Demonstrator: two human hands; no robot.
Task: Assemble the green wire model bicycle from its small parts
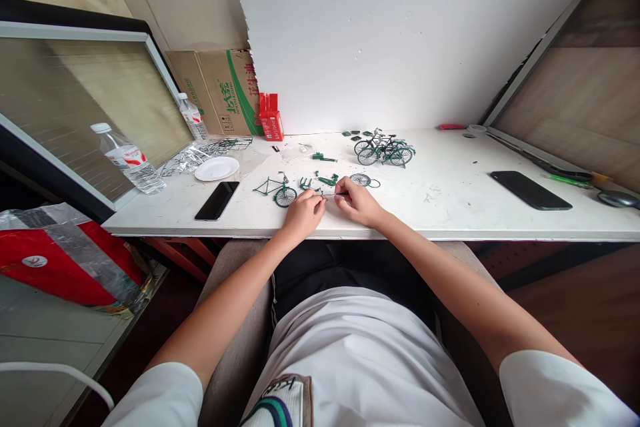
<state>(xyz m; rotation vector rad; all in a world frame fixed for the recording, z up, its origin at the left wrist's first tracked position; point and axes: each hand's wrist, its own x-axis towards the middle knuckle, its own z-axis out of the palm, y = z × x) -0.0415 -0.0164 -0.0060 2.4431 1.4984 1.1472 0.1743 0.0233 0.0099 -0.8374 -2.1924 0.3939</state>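
My left hand [304,212] rests on the white table [450,210] near its front edge, fingers pinched on a small green part I cannot make out. My right hand [358,203] is closed on a thin tool [334,194] that points left toward the left hand. A partly built green model bicycle [276,189], frame with one wheel, lies just left of the hands. A loose wheel [361,179] and small green parts [327,180] lie just beyond them. Finished green model bicycles [384,149] stand farther back.
A black phone [217,200] lies at the left, another phone [530,189] at the right. A white paper plate [217,169], clear wrappers [190,157], two water bottles [130,161], a red carton [271,119] and a cardboard box [225,90] stand at the back left. Tools [575,177] lie far right.
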